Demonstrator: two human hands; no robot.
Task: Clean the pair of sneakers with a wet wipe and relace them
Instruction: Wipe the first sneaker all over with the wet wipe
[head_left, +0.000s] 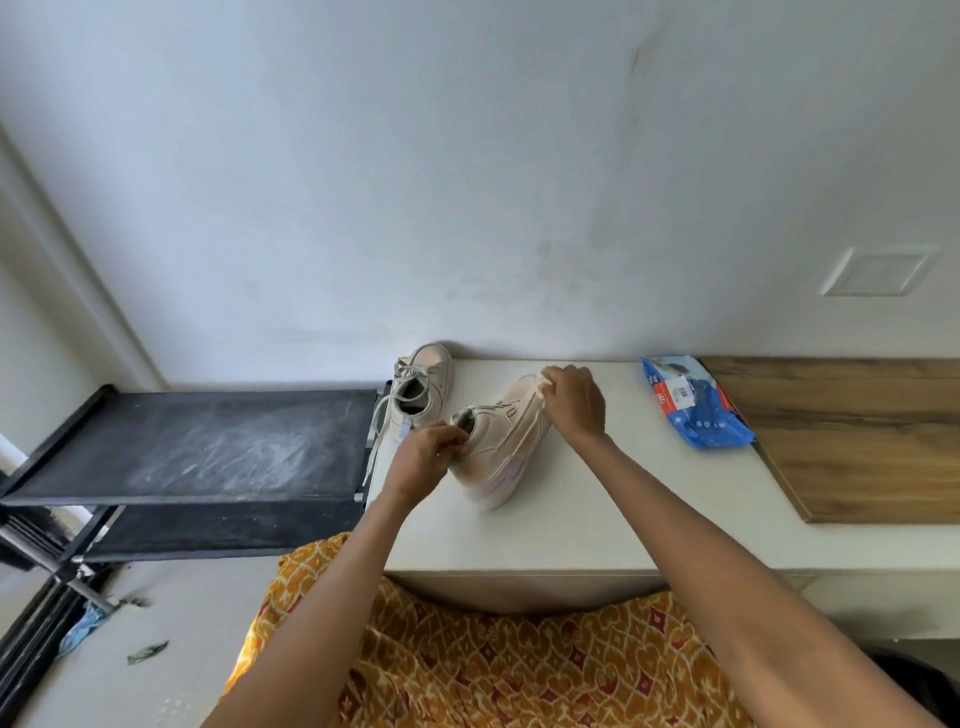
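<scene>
A pale pink sneaker (501, 447) lies tilted on its side on the white cabinet top (597, 499). My left hand (428, 452) grips its heel collar, fingers curled into the opening. At the toe end, my right hand (574, 402) holds a crumpled white wet wipe (545, 376) against the shoe. The second sneaker (423, 387) stands upright at the back left corner, and its loose grey lace (375, 436) hangs over the cabinet's left edge.
A blue pack of wet wipes (693, 402) lies to the right, beside a wooden board (857, 441). A dusty black rack shelf (197, 447) adjoins the cabinet on the left. The wall stands close behind. Scraps lie on the floor below left.
</scene>
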